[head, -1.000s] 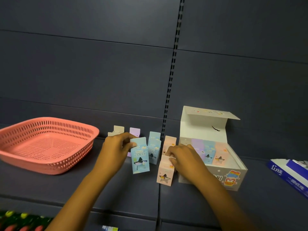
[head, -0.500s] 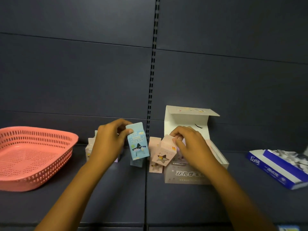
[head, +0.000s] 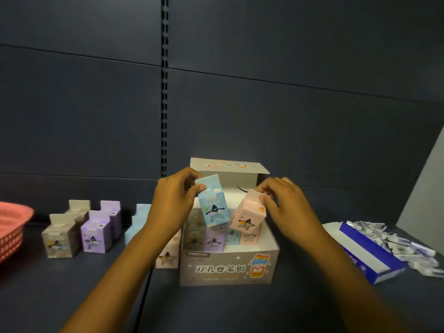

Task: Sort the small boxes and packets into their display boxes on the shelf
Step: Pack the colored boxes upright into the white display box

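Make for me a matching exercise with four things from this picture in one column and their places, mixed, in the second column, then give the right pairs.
Things:
1. blue small box
2. pink small box
3. red basket
4. blue packet carton

Places:
A. far left of the shelf
B. held by the right hand
C. right of the display box
D. held by the left hand

Pairs: 1-D, 2-B, 3-A, 4-C

Two bare forearms enter from the lower edge, each ending in an ungloved hand: the left hand [head: 171, 203] and the right hand [head: 287, 207]. No sleeve, watch, ring or bracelet shows on either; the fingers [head: 265, 188] have short, unpainted nails.
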Available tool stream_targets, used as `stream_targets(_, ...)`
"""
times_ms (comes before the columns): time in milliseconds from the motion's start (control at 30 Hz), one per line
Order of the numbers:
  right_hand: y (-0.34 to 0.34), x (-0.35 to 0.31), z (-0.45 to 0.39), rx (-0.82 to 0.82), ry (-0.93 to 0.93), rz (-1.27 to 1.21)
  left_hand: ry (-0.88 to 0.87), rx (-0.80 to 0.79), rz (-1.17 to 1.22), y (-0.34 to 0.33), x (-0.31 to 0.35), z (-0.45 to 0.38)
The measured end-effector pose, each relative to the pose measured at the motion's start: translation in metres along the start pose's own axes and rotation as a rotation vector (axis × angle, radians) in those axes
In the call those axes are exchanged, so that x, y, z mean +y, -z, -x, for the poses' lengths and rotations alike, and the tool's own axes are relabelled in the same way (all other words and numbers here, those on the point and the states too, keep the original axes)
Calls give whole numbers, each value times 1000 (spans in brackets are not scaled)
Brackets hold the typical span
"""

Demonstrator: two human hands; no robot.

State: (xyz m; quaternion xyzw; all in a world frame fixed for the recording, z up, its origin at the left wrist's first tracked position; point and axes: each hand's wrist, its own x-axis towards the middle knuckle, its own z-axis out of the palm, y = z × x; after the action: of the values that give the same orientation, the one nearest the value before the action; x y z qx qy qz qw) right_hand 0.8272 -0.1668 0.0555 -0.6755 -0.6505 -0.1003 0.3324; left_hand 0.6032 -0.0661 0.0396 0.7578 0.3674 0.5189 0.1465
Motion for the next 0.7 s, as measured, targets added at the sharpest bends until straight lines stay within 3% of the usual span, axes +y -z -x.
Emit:
stream_targets(300,-3,51,-9,-27,6,73,58,-159,-46,-71,3,-12)
stream_targets(700,-31,55,-26,-88,99,129,147,-246,-156,-86,-11,-14)
